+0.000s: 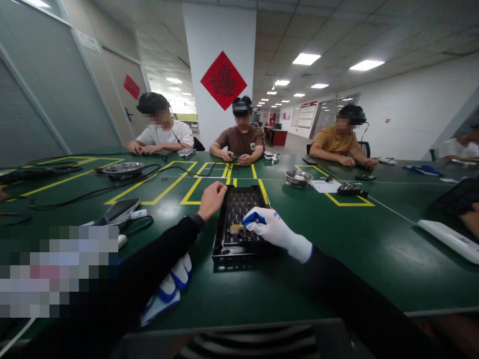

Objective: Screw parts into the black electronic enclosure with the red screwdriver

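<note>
Seen from the head camera, a black case (220,230) lies open side up on the green worktop (337,284), straight ahead of the wearer; take it as the dial's centre, with twelve pointing away. The bare left hand (212,201) is at eleven o'clock, its fingers curled together at the far corner; whether they grip the rim or only rest there I cannot tell. The gloved right hand (267,228) reaches in from three o'clock, fingers bunched and nearly closed over the interior, beside a small yellow board (237,229); the glove hides whether they hold anything. A spare glove (172,286) lies between seven and eight, a device (118,212) at nine, a steel bowl (298,178) between one and two. If the left hand bears only lightly on that corner, a push from the right could slide or turn the case on the smooth-looking worktop. Thick glove fabric could blunt feel and snag the board, bending it or pulling it loose. A small part let slip could drop among the holes inside, where black hides it.
</note>
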{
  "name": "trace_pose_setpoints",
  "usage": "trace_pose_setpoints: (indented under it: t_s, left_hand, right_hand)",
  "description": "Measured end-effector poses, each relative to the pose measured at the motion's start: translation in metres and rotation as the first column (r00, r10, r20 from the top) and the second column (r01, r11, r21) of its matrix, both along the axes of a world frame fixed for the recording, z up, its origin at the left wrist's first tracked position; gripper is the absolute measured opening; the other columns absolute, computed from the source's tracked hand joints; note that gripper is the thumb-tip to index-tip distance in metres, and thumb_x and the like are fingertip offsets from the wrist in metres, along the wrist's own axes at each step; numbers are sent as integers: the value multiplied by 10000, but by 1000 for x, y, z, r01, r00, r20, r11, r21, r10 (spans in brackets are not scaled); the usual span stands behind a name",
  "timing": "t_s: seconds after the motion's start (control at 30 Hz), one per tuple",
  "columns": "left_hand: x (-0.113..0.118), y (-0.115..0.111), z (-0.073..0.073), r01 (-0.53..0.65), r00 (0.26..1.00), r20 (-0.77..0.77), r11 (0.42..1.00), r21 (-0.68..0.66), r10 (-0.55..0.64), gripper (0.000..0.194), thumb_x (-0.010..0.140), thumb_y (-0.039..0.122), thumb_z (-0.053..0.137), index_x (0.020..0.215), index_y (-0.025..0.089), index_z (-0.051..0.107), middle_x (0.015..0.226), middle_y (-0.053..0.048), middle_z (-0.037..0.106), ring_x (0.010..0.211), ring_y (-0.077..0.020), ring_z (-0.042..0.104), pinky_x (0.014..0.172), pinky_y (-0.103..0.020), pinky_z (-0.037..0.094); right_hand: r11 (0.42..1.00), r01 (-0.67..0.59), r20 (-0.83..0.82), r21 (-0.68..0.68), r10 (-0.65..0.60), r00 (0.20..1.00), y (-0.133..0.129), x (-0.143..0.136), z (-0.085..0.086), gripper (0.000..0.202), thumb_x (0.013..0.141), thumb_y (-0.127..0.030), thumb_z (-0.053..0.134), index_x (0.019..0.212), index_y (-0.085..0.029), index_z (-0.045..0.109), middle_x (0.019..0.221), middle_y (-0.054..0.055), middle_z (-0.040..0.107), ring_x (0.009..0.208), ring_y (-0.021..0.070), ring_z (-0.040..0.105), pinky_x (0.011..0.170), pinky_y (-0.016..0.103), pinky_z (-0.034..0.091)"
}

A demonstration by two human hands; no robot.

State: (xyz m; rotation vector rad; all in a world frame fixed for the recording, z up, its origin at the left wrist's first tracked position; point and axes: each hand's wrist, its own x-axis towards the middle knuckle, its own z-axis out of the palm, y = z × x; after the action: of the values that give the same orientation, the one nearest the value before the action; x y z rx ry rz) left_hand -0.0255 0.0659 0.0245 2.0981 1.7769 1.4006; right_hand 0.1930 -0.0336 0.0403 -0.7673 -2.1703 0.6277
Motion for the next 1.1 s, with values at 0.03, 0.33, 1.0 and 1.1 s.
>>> trace_pose_setpoints:
  t_s: [0.03,0.33,1.0,1.1]
  left_hand:
    - [0,-6,-3,15,1000,24,1000,-9,-15,267,828,360,405,755,170,578,732,-23,607,671,-145,513,627,-252,368]
    - [6,-38,-21,132,982,142,990,-54,-124,240,828,378,443,830,177,574,722,3,580,653,-127,509,624,-242,390]
    - [15,-54,-14,324,946,-7,945,47,-324,196,830,327,480,813,165,588,762,-18,572,704,-132,512,674,-253,409]
    - [18,-58,-10,349,937,-40,937,22,-348,198,828,330,489,813,163,594,760,-22,573,710,-137,512,685,-260,412]
  right_hand:
    - [1000,-8,4,6,8,1000,-1,0,0,108,787,-206,557,853,-150,621,836,26,629,758,123,575,716,248,448]
    - [991,-100,129,94,87,988,-10,-4,0,141,791,-238,577,900,-158,617,872,41,621,801,137,572,757,265,445]
    - [998,48,193,26,-52,980,-16,-10,-8,142,770,-299,605,780,-164,649,740,11,618,664,112,543,640,234,407]
    - [999,27,214,37,-34,976,-17,-10,-6,141,778,-293,597,786,-162,648,718,9,621,651,109,544,634,229,405]
